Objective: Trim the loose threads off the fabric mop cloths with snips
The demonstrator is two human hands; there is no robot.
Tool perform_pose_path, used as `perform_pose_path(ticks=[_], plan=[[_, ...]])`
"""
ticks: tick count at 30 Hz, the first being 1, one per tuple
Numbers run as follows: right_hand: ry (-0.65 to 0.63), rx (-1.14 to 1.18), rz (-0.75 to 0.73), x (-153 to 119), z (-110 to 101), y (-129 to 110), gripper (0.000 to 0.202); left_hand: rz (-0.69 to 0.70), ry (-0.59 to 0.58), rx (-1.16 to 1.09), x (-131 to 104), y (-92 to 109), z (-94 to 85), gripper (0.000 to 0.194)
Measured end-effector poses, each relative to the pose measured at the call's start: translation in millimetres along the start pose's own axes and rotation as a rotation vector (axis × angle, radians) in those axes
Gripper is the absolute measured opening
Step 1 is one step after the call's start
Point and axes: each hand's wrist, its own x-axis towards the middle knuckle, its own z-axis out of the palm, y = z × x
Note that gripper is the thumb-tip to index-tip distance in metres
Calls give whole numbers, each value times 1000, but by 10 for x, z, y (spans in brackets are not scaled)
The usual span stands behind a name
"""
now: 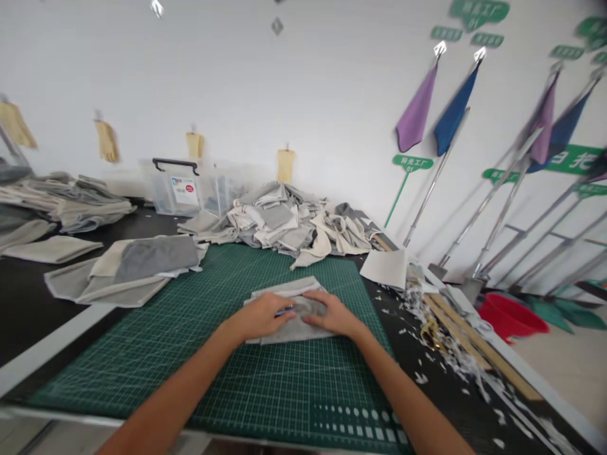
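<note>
A grey cloth [289, 332] lies on the green cutting mat [227, 385], with a paler strip along its far edge. My left hand [268, 314] is closed over the cloth's left half. A small, thin blue and metallic tool shows between its thumb and fingers; its kind is hard to make out. Resting on the right half of the cloth is my right hand [334, 314], its thumb and fingers apart and curved around a patch of the fabric. The palms and part of the cloth are hidden under the hands.
A heap of grey and cream cloths [279, 218] lies at the mat's far edge. Flatter cloths [142, 262] overlap its left side. Behind stands a clear plastic box [175, 193]. Scissors [432, 335], white scraps and wooden strips [484, 347] line the right edge, beyond a red basin [512, 316].
</note>
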Motion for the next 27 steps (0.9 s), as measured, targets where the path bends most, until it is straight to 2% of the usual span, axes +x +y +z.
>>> perform_pose_path(ticks=[7, 12, 18, 23, 27], plan=[[-12, 1, -27, 5, -3, 36, 58, 45, -25, 40, -12, -38, 27, 33], [-21, -13, -38, 6, -3, 52, 59, 6, 48, 55, 2, -50, 23, 34], [-24, -26, -31, 3, -2, 70, 59, 21, 21, 66, 2, -65, 29, 32], [-25, -31, -45, 6, -2, 65, 58, 27, 87, 46, -3, -61, 25, 34], [-15, -29, -43, 7, 8, 78, 59, 39, 41, 57, -10, -68, 46, 33]])
